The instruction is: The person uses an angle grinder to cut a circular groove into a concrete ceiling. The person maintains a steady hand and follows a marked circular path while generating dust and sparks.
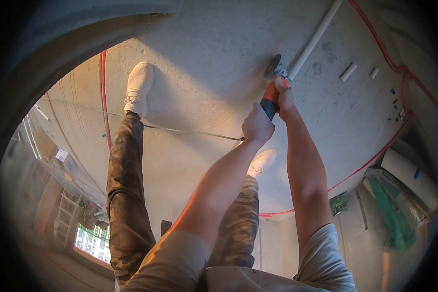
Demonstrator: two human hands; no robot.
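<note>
Both of my hands are on a red-and-black angle grinder. My left hand wraps the black rear of its body, where the power cord comes out. Farther forward, my right hand grips the red front part, thumb on top. The dark cutting disc stands edge-up close over the concrete floor. A long white plastic pipe lies on the floor, its near end right by the grinder's head. Whether disc and pipe touch, I cannot tell.
Two short white pipe offcuts lie to the right. Red conduit runs along the floor's right side, with another red conduit at left. The cord passes by my left shoe. Green netting and a ladder are farther off.
</note>
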